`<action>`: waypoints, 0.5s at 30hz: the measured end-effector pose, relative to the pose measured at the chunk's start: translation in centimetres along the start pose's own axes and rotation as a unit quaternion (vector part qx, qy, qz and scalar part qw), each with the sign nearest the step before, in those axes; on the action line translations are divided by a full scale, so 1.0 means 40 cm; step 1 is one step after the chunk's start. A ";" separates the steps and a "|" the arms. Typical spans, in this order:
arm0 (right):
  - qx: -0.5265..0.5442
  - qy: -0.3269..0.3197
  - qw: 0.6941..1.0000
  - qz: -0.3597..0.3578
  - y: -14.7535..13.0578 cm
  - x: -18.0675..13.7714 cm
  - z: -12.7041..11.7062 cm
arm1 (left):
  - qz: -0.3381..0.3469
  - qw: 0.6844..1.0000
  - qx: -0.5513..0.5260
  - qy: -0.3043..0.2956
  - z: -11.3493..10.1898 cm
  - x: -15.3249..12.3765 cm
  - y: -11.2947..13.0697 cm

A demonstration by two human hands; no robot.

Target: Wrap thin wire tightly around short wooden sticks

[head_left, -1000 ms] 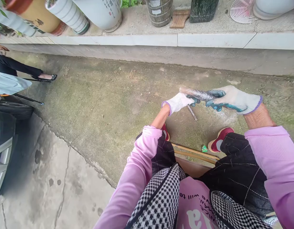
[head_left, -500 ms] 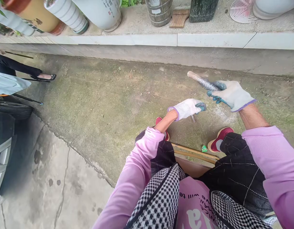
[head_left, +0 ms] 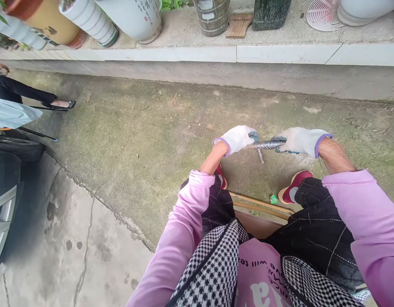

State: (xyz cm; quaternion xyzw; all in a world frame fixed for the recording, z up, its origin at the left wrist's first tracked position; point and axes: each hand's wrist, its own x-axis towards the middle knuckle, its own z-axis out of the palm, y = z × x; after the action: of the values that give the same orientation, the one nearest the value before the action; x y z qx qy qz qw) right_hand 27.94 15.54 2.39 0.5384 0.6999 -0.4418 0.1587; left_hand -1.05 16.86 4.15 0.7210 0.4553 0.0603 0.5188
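My gloved left hand (head_left: 237,139) and my gloved right hand (head_left: 298,141) are in front of me, both closed on a slim rod (head_left: 267,145). The rod has a mottled silver-grey, rough-looking surface, and I cannot make out its exact kind. It lies nearly level between the hands, the right around its thicker part and the left at its other end. The left fingers hide the rod's pale end. Below it shows a short thin greyish stick (head_left: 260,156); whether it touches the rod or lies on the ground I cannot tell.
Red shoes (head_left: 294,186) stand on mossy concrete (head_left: 145,128), with a small green wrapper (head_left: 273,199) beside one. Flower pots (head_left: 132,19) line the tiled ledge (head_left: 184,53) ahead. At left are a person's leg (head_left: 27,90) and a car wheel (head_left: 3,217).
My right hand has lowered and turned the rod nearly level. My left hand has moved left and slightly up and now grips the rod's pale end.
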 end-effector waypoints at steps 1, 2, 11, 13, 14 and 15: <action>0.035 -0.018 0.999 -0.014 -0.003 -0.011 0.002 | -0.001 1.000 0.012 -0.006 -0.007 -0.002 0.000; 0.075 -0.032 0.996 -0.027 -0.006 -0.023 0.002 | -0.004 1.000 0.016 -0.011 -0.012 -0.005 0.002; 0.293 -0.023 0.953 -0.078 -0.048 -0.127 -0.024 | -0.025 0.979 -0.204 -0.004 -0.002 -0.002 0.035; 0.314 -0.027 0.945 -0.084 -0.056 -0.144 -0.014 | -0.026 0.966 -0.256 -0.005 0.012 -0.012 0.034; 0.324 -0.028 0.942 -0.087 -0.060 -0.153 -0.007 | -0.029 0.960 -0.277 -0.008 0.019 -0.020 0.034; 0.334 -0.028 0.938 -0.089 -0.064 -0.163 0.001 | -0.032 0.954 -0.298 -0.014 0.027 -0.028 0.035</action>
State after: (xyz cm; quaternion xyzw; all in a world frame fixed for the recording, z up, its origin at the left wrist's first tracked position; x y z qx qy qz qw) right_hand 28.07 11.44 8.07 0.4833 0.5527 -0.6770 -0.0507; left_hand -0.27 15.25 5.20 0.5198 0.4319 0.1664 0.7181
